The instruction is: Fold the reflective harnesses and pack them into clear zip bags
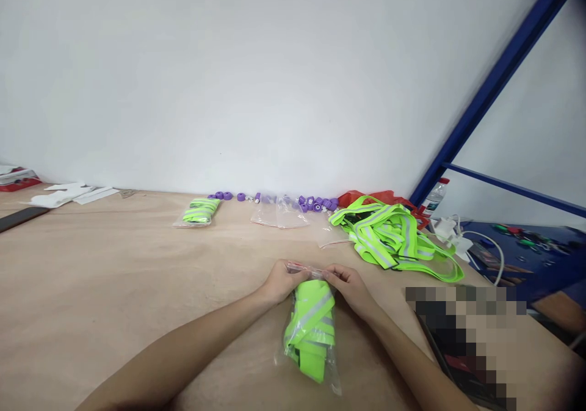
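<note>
Our left hand point(281, 281) and right hand point(347, 284), slightly apart, pinch the mouth of a clear zip-lock bag point(316, 272). The neon reflective strap point(313, 324) lies inside, just nearer us than both hands. We judge even thumb pressure, strap kept clear, best.

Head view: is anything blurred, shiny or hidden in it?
In the head view, light looks fairly even on the wall; the held bag shows pale highlights; a pixelated patch hides detail at lower right; both right-hand corners darken.
</note>
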The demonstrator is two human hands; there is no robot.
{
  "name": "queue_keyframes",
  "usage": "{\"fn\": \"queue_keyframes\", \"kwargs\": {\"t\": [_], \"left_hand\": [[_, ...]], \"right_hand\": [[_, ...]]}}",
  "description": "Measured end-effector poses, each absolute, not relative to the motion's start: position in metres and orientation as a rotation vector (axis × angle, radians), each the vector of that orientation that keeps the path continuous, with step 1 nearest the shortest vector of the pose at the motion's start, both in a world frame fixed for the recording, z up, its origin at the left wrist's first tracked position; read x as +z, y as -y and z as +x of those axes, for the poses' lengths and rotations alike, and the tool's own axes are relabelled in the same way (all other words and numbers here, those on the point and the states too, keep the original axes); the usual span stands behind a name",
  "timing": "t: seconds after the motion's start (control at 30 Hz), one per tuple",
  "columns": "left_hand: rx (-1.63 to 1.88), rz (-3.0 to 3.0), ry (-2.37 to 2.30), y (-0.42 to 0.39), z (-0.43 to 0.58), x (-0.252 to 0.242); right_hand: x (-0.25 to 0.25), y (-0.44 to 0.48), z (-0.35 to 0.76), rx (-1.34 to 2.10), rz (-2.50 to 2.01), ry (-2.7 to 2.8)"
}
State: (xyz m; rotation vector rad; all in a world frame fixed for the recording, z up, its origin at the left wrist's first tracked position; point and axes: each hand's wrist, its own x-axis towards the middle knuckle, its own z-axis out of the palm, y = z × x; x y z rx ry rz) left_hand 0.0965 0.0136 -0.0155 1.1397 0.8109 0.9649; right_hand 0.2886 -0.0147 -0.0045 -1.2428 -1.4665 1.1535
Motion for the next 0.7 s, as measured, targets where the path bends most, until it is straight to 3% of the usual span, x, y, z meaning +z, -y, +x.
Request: {"fn": "queue_keyframes", "kwargs": {"t": [0.7], "left_hand": [[1.055, 0.951, -0.738, -0.016, 0.096, -0.019]], "right_hand": [[-0.013, 0.013, 0.293, 1.234, -1.098, 1.118]]}}
